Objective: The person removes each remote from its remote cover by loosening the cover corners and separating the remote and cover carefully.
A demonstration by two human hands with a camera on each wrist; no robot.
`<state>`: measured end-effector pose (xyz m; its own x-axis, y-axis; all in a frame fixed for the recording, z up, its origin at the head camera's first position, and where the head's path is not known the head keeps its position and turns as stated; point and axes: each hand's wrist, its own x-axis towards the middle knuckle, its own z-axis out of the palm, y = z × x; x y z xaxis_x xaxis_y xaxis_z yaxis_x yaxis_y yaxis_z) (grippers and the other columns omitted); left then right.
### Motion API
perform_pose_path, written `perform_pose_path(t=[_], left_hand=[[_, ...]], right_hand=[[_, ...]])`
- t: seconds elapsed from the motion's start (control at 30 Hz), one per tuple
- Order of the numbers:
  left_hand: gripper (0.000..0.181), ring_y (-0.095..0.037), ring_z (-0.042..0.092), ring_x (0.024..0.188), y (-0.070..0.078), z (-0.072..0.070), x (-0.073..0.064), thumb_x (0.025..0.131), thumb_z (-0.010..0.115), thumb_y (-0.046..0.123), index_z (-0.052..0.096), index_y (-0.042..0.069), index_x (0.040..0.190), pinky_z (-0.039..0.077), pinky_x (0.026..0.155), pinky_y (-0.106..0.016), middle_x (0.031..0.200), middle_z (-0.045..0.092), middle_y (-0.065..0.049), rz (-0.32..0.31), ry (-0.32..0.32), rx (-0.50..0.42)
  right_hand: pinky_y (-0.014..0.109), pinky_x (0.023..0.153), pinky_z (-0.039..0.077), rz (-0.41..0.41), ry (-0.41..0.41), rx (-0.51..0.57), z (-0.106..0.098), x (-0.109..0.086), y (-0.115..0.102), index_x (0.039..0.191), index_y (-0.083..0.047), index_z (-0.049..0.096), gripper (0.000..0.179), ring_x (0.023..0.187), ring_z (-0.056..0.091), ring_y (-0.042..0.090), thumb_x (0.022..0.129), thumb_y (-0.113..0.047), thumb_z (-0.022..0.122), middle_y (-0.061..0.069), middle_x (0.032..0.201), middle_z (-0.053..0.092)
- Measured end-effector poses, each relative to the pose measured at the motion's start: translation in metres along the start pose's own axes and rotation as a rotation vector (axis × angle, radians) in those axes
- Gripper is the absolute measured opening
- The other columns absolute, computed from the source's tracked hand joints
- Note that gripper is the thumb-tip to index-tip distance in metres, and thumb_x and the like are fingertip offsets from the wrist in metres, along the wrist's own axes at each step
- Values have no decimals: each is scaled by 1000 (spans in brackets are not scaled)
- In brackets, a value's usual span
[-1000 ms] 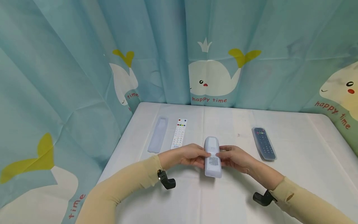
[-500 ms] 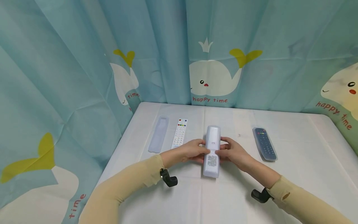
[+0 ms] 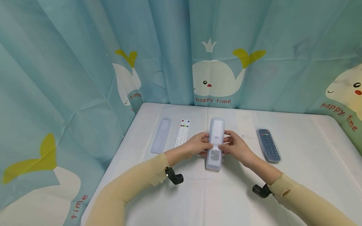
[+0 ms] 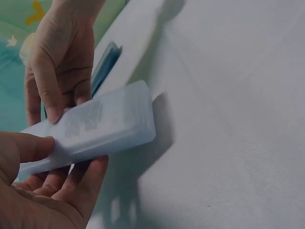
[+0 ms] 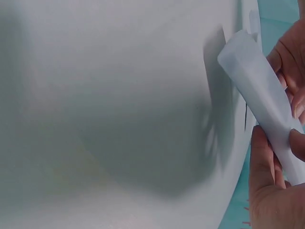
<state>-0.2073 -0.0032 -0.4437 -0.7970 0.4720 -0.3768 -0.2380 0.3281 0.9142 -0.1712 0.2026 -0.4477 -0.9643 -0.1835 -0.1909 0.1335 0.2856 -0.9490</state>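
Observation:
A white remote control (image 3: 217, 130) in a translucent sleeve is held back side up, its battery cover and a grey printed label facing me. My left hand (image 3: 199, 144) pinches its left edge, thumb on top and fingers beneath. From the other side my right hand (image 3: 237, 148) grips it the same way. In the left wrist view the sleeved remote (image 4: 109, 119) is raised above the table, with its shadow beside it. The right wrist view shows the remote's smooth lower end (image 5: 248, 67) and the right thumb (image 5: 298, 143) pressing on it; its button side is hidden.
Left of the hands lie an empty translucent sleeve (image 3: 161, 135) and a white remote (image 3: 182, 132) with buttons up. A dark remote (image 3: 268, 145) in a clear sleeve lies to the right. The white table (image 3: 226, 201) ends at a blue whale-print curtain (image 3: 169, 62).
Both hands have moved away from me with the sleeved remote. It has tilted so that more of its back, including the battery cover, now faces me. The other things stay put.

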Motion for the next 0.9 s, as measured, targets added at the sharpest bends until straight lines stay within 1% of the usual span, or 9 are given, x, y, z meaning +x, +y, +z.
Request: perform_pose_path(t=[0.1, 0.2, 0.4, 0.5, 0.73, 0.9], left_hand=[[53, -22, 66, 104, 1, 0, 3, 100, 66, 10, 43, 3, 147, 58, 89, -44, 126, 64, -13, 33, 3, -2], [52, -22, 66, 106, 3, 0, 5, 100, 66, 9, 44, 3, 147, 57, 91, -46, 125, 64, -13, 68, 13, -6], [51, -22, 64, 105, 6, 1, 8, 99, 66, 7, 44, 3, 146, 58, 88, -40, 118, 63, -11, 121, 34, -6], [51, -22, 64, 105, 7, 1, 9, 100, 66, 7, 45, 3, 145, 58, 88, -38, 117, 63, -10, 137, 46, -1], [49, -21, 63, 106, 10, 1, 11, 100, 66, 7, 46, 5, 144, 58, 89, -37, 117, 62, -8, 184, 82, 31], [47, -22, 64, 105, 12, 0, 13, 99, 66, 4, 48, 4, 142, 58, 89, -36, 117, 62, -10, 209, 94, 14]], right_hand=[[35, 83, 60, -33, 12, -31, -3, 2, -1, 155, 4, 28, 73, 105, 60, 28, 95, -3, 69, 26, 125, 55], [32, 81, 59, -71, 22, -63, -5, 3, -2, 154, 4, 29, 71, 104, 61, 29, 96, -3, 68, 26, 123, 56], [28, 80, 58, -135, 44, -103, -9, 5, -4, 153, 3, 31, 67, 102, 60, 31, 97, -1, 67, 25, 121, 57], [29, 80, 58, -151, 51, -118, -11, 7, -5, 153, 3, 31, 67, 103, 60, 32, 97, -1, 67, 25, 121, 57], [30, 84, 56, -199, 72, -163, -12, 8, -9, 151, 3, 31, 64, 106, 62, 35, 97, 0, 67, 26, 124, 58], [36, 89, 55, -223, 90, -199, -12, 12, -10, 149, 4, 31, 63, 109, 62, 37, 97, 1, 66, 27, 125, 57]])
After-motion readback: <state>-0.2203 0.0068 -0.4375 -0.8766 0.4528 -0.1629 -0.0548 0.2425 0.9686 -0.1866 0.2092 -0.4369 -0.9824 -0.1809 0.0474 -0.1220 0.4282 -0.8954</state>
